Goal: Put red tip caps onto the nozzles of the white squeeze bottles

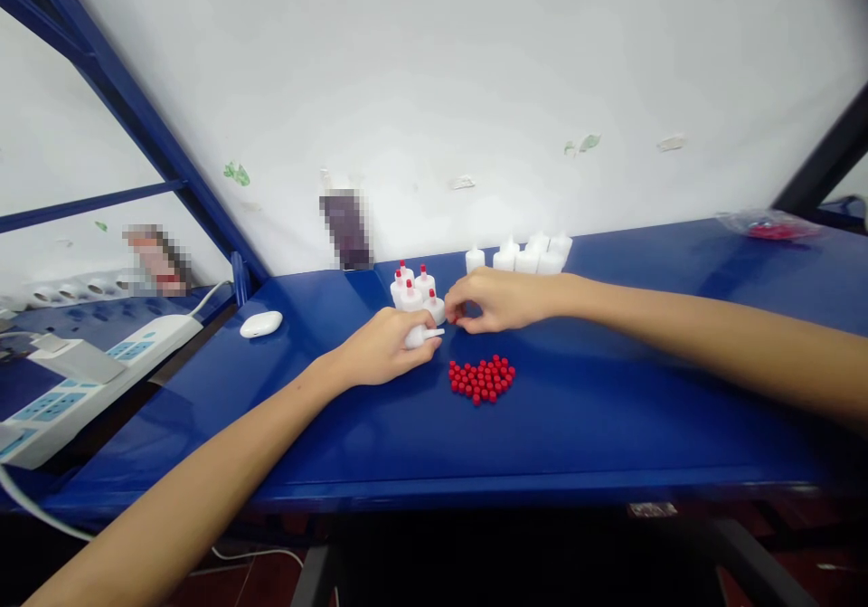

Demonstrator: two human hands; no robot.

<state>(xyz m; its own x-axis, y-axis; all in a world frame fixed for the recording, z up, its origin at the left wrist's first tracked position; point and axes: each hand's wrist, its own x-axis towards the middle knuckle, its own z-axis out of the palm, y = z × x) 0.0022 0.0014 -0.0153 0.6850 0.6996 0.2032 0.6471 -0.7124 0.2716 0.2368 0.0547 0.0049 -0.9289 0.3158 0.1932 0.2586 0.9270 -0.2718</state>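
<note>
- Blue table (576, 426): supports everything.
- Right hand (505, 299): fingertips closed, apparently pinching red cap (455, 320).
- Left hand (380, 346): grips bottle (415, 337) tilted, exposing nozzle.
- Uncapped bottles (527, 262), capped bottles (410, 298): separate, likely avoiding mix-ups.
- Loose caps (481, 377): near, presumably for reach.

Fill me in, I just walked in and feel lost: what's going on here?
A person's left hand holds a white nozzle bottle, tipped sideways with its tip uncapped. The right hand is close by, with a bit of red at its fingertips, probably a cap. Five red-capped bottles stand just beyond the left hand, more white bottles behind the right, and loose red caps on the blue table.
</note>
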